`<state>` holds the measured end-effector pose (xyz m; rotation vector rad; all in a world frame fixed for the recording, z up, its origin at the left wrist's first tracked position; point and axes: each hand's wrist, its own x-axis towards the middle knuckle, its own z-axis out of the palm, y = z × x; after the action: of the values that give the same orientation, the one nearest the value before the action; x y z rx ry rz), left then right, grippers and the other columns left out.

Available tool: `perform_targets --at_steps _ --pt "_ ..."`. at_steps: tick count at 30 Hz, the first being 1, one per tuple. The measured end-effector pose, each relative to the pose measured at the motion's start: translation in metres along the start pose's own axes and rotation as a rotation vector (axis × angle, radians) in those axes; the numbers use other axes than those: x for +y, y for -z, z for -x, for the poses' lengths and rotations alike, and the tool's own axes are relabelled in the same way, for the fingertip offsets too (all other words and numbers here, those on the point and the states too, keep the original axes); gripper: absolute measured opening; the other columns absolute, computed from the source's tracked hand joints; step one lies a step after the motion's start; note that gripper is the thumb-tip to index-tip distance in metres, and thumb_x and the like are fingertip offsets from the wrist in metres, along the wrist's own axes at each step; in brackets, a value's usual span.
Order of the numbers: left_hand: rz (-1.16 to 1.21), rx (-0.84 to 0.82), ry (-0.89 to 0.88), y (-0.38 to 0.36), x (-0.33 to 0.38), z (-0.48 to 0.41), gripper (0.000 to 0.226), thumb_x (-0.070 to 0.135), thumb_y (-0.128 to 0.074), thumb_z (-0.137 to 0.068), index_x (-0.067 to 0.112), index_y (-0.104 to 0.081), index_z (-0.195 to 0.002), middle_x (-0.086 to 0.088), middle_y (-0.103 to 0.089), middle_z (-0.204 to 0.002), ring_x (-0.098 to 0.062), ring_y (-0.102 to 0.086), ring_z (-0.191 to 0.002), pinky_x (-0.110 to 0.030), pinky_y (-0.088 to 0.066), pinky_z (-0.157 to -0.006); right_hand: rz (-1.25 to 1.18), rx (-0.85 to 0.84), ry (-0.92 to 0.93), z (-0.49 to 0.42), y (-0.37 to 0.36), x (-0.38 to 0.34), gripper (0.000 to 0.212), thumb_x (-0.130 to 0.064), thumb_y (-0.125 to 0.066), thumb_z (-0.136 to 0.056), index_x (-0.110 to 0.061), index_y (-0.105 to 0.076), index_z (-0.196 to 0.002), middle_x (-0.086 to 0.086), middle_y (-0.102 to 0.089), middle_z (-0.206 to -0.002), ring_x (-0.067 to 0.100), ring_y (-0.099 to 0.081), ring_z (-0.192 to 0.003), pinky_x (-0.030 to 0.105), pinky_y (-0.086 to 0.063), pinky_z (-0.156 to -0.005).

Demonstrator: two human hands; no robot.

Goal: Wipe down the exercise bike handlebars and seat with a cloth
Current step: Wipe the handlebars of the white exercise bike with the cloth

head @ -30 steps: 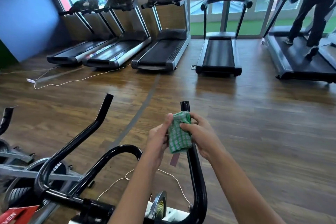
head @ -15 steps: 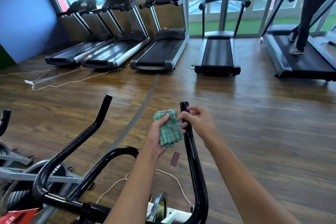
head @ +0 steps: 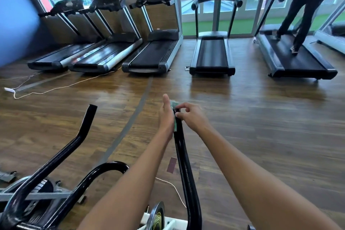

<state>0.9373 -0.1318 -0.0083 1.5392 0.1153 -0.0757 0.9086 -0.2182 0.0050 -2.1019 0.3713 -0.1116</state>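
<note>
Left hand (head: 166,117) presses cloth (head: 173,103) against handlebar (head: 183,155); right hand (head: 193,118) pinches tip.

both arms outstretched, left grip (head: 166,115) flat, right grip (head: 191,117) pinching.

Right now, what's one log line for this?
step: bar wipe | left hand: flat, presses cloth on bar | right hand: pinches bar tip

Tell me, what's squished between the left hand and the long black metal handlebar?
A green checked cloth. The head view shows the left hand pressing it against the black metal handlebar near its tip.
</note>
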Motion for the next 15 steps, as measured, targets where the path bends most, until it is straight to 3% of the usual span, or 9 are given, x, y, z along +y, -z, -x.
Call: perform_targets --at_steps 2,5,7,9,11,12,14,15 --pt "-0.084 0.054 -0.076 -0.003 -0.005 0.002 0.076 0.076 -0.027 -0.091 0.012 -0.066 -0.098 -0.008 -0.071 -0.095 -0.024 -0.068 -0.090 -0.043 -0.052 -0.083 -0.047 0.024 0.007 -0.001 -0.006 0.001 0.017 -0.048 -0.066 -0.070 -0.056 -0.069 -0.084 0.003 -0.065 -0.116 0.025 -0.054 -0.122 0.051 -0.043 -0.104" --pt "-0.128 0.134 -0.118 -0.006 -0.029 0.033 0.053 0.061 -0.029 -0.100 0.022 -0.063 -0.112 0.000 -0.068 -0.104 -0.021 -0.064 -0.100 -0.039 -0.049 -0.085 -0.183 0.006 0.009 0.000 -0.002 0.004 0.018 -0.025 -0.075 -0.082 -0.033 -0.077 -0.098 -0.007 -0.066 -0.096 0.020 -0.060 -0.113 0.044 -0.049 -0.100" --pt "-0.146 0.158 -0.096 -0.004 -0.036 0.039 0.050 0.057 -0.030 -0.101 0.022 -0.059 -0.122 -0.002 -0.067 -0.108 -0.023 -0.062 -0.103 -0.040 -0.049 -0.090 -0.245 -0.016 0.010 0.000 0.000 0.008 0.018 -0.014 -0.074 -0.085 -0.022 -0.078 -0.100 -0.012 -0.058 -0.080 0.019 -0.062 -0.103 0.038 -0.050 -0.098" --pt "-0.137 0.122 -0.052 0.001 -0.031 0.031 0.051 0.062 -0.031 -0.099 0.026 -0.061 -0.119 -0.001 -0.068 -0.110 -0.022 -0.063 -0.105 -0.043 -0.050 -0.094 -0.280 -0.035 0.010 0.002 0.002 0.008 0.018 -0.011 -0.072 -0.087 -0.019 -0.077 -0.102 -0.008 -0.059 -0.082 0.018 -0.062 -0.100 0.033 -0.051 -0.092" --pt "-0.067 0.017 -0.036 0.005 -0.021 0.019 0.047 0.066 -0.034 -0.097 0.031 -0.064 -0.104 0.003 -0.069 -0.103 -0.017 -0.066 -0.102 -0.041 -0.054 -0.091 -0.292 -0.059 0.013 0.005 0.004 0.007 0.021 -0.011 -0.070 -0.089 -0.019 -0.076 -0.108 -0.002 -0.063 -0.095 0.013 -0.059 -0.097 0.026 -0.050 -0.082" --pt "-0.045 -0.036 -0.059 0.006 -0.016 0.015 0.043 0.061 -0.036 -0.099 0.029 -0.064 -0.097 0.005 -0.069 -0.097 -0.013 -0.067 -0.095 -0.033 -0.057 -0.082 -0.292 -0.052 0.021 0.005 0.004 0.008 0.022 -0.013 -0.070 -0.090 -0.020 -0.075 -0.110 -0.001 -0.062 -0.100 0.012 -0.058 -0.100 0.027 -0.051 -0.083" --pt "0.000 -0.100 -0.119 0.006 -0.007 0.012 0.042 0.049 -0.039 -0.103 0.018 -0.064 -0.091 0.001 -0.067 -0.086 -0.010 -0.066 -0.079 -0.024 -0.054 -0.067 -0.263 0.000 0.046 0.005 0.000 0.011 0.022 -0.018 -0.071 -0.088 -0.025 -0.076 -0.109 0.000 -0.060 -0.104 0.018 -0.058 -0.111 0.038 -0.052 -0.094" --pt "0.007 -0.106 -0.129 0.007 -0.010 0.011 0.044 0.049 -0.040 -0.103 0.014 -0.065 -0.093 -0.003 -0.067 -0.087 -0.013 -0.066 -0.079 -0.028 -0.053 -0.069 -0.256 0.024 0.054 0.007 -0.003 0.012 0.022 -0.022 -0.071 -0.087 -0.028 -0.076 -0.107 0.001 -0.060 -0.103 0.020 -0.059 -0.112 0.042 -0.052 -0.096"
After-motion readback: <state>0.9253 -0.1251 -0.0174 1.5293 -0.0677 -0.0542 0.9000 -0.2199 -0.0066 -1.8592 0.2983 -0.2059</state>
